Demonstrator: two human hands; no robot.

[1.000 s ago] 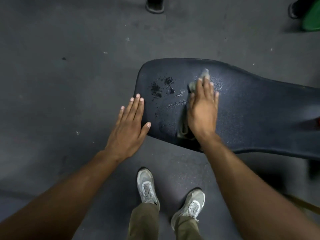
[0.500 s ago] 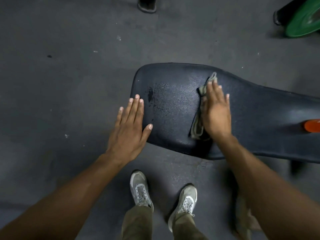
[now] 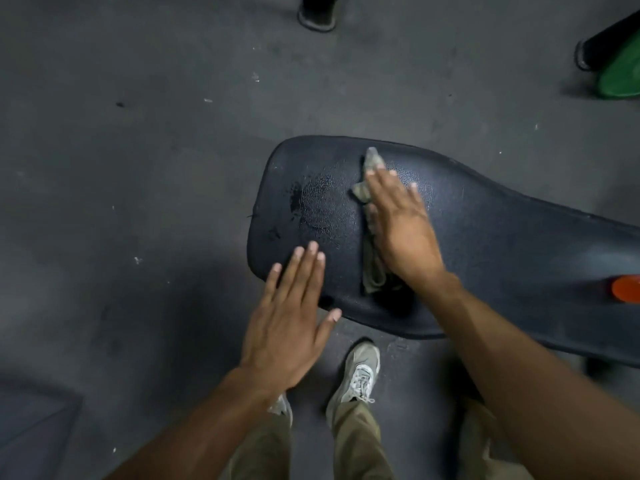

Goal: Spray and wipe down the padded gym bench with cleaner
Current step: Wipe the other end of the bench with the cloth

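On the wide left end of the padded bench (image 3: 485,244), the right hand (image 3: 398,220) presses the grey cloth (image 3: 372,268) with flat fingers, wet streaks (image 3: 311,206) lying just left, nearer than the flat, empty left hand (image 3: 287,320).

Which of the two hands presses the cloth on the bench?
The right hand: its flat fingers press the grey-green cloth onto the padded bench. The left hand is open, holds nothing, and sits at the bench's near edge.
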